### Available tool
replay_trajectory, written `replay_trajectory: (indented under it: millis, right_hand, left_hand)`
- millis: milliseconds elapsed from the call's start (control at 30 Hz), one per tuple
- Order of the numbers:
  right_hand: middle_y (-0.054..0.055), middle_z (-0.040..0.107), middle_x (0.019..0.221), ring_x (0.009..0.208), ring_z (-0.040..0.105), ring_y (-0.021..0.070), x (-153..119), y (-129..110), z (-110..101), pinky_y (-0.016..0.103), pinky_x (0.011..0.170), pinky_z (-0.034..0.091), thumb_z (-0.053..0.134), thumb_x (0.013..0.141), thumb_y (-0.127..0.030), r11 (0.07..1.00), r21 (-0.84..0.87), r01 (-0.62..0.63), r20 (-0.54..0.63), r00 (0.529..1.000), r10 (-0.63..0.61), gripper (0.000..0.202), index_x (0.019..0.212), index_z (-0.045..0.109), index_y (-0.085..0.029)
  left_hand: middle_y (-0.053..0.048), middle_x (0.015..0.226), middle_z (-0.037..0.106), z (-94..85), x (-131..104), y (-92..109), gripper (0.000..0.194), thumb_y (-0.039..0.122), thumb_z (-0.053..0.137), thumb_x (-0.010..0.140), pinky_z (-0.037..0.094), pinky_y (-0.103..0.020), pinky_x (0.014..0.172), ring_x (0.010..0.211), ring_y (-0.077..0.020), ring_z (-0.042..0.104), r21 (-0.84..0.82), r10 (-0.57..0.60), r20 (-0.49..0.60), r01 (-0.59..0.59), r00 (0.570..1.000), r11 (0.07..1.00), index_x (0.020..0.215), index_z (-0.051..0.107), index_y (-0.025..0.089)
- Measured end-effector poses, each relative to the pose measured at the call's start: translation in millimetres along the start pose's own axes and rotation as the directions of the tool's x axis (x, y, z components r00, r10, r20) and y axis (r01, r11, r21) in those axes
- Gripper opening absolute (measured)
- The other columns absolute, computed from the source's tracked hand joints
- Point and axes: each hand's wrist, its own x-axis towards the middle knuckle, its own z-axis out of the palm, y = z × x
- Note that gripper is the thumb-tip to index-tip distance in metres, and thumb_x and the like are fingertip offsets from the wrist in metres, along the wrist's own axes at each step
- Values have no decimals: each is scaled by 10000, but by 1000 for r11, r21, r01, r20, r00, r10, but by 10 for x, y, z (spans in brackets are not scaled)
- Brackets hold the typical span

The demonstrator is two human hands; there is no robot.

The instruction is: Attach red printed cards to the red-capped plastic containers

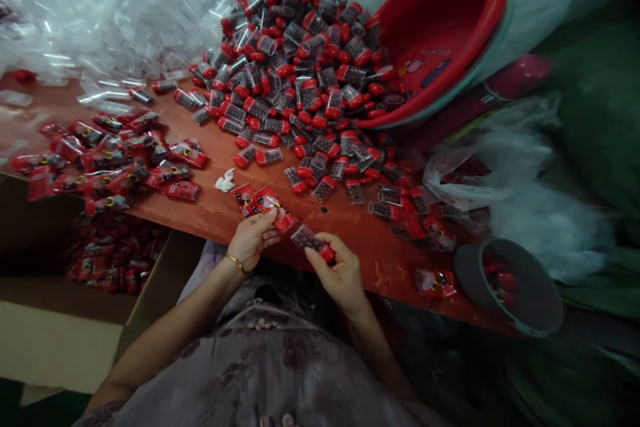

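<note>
Between the thumb and fingers of my left hand [253, 237] is a flat red printed packet [279, 213], its far part over the table's front edge area. Another red printed packet [243, 195] lies just beside it. My right hand [341, 271] grips a small clear tube with a red cap [311, 240], dark with light dots inside; the clear end points toward the packet, and the two are close but apart. A crumpled white scrap [225, 180] sits on the table behind my left hand.
A large heap of red-capped tubes [300, 73] covers the table's back, against a tilted red basin [450, 13]. Filled red packets [107, 160] lie at left, above a cardboard box [55, 347]. Clear plastic pieces [115, 13] pile behind. A grey bucket [530, 280] stands at right.
</note>
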Motion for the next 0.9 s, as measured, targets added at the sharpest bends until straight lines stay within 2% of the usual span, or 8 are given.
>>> replay_trajectory:
  millis: [133,233,333,500,667,900]
  right_hand:
    - [-41,533,592,513,466,100,40,-79,8,210,508,402,580,755,-311,1000,9,-10,113,994,9,128,806,585,-194]
    - [-37,535,607,525,466,102,81,-68,18,213,521,399,583,741,-306,998,51,-23,122,992,16,125,794,586,-192]
    - [-32,532,617,540,467,105,109,-65,28,219,535,393,583,734,-307,992,111,-52,135,990,37,130,786,589,-188]
    - [-41,507,601,520,434,96,127,-76,30,215,516,360,585,727,-310,979,176,-102,229,971,60,135,772,592,-182]
    - [-31,535,627,550,462,103,144,-63,13,219,549,382,594,709,-309,981,163,-101,179,981,72,141,773,597,-183]
    - [-29,536,632,549,455,103,154,-56,28,219,543,383,591,713,-302,989,132,-73,174,983,50,132,779,595,-188]
  left_hand:
    - [-19,618,677,8,-35,8,472,464,847,420,478,-228,588,537,-110,611,81,68,-25,-66,997,995,674,618,137]
    - [-3,606,668,-3,-63,55,468,453,851,408,471,-212,557,509,-91,594,132,111,-29,-106,993,986,648,611,131]
    - [3,594,664,-15,-73,95,484,459,854,386,466,-200,521,486,-84,582,138,104,-37,-98,994,986,642,606,131]
    - [4,588,662,-5,-66,83,483,472,849,387,476,-203,518,501,-97,598,133,95,-31,-90,995,987,633,608,134]
    - [-10,587,664,7,-60,71,464,464,852,384,480,-212,541,502,-96,591,162,118,-25,-112,993,980,597,619,124]
    - [-26,612,687,9,-65,85,446,459,848,400,493,-228,569,534,-112,600,161,117,22,-119,993,980,647,687,125]
